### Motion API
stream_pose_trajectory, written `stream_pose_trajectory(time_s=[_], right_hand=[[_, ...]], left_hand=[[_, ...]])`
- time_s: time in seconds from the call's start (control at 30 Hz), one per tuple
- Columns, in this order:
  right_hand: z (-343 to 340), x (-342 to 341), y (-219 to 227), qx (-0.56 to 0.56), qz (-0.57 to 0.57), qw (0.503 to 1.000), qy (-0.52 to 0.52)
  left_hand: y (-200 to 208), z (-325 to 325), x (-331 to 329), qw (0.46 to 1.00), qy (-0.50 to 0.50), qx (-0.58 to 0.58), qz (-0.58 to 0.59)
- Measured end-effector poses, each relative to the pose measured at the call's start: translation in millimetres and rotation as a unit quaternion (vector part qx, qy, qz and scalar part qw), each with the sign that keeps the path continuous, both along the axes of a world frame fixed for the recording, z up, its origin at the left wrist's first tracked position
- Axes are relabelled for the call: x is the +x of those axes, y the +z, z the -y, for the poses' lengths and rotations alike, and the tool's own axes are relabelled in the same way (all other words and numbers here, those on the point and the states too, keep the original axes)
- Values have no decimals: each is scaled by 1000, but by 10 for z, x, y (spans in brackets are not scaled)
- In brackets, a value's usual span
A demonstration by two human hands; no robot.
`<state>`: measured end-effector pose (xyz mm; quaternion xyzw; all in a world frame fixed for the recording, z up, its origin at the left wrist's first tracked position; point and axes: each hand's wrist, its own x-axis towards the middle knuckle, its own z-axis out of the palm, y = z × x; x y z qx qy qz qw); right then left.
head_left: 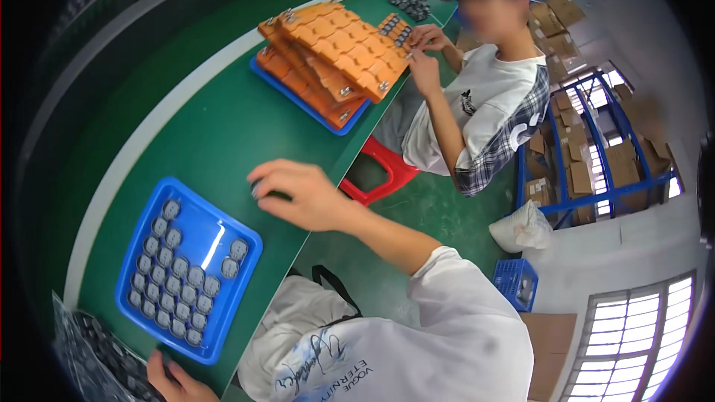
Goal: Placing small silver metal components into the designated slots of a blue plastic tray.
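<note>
A green table lies under the blue tray and stretches past it on every side that shows. Far to the right of the tray, across the floor, stands a blue shelf loaded with brown boxes. Up and to the right of the tray, at the table's edge, a co-worker sits with both hands at the end of a stack of orange panels. The stack rests, its upper panels skewed, in a second tray, also blue, well apart from the first. A red stool shows beyond the first tray's upper right side, under the co-worker. Just beside the blue tray's lower left corner lies a clear plastic bag full of dark bits. The person's right hand is over the table above the tray's upper right corner, thumb and fingers pinched on a small dark piece, partly hidden and blurred. The left hand is just below the tray's lower edge, near the bag, fingers bent; whether it grips anything, I cannot tell. Smallest are the grey round pieces inside the tray, mostly in slanting rows toward its lower left, with two set apart near the right wall.
</note>
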<state>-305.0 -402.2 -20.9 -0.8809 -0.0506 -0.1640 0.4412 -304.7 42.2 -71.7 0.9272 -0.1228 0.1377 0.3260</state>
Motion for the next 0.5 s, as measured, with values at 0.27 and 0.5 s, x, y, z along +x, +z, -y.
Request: stream_pose_trajectory(time_s=[0.27,0.5], right_hand=[[61,230,109,-193,1,981,-10],[-365,656,314,-116,5,989,91]], left_hand=[[418,490,32,998,45,-34,7],[410,550,56,997,64,40,30]])
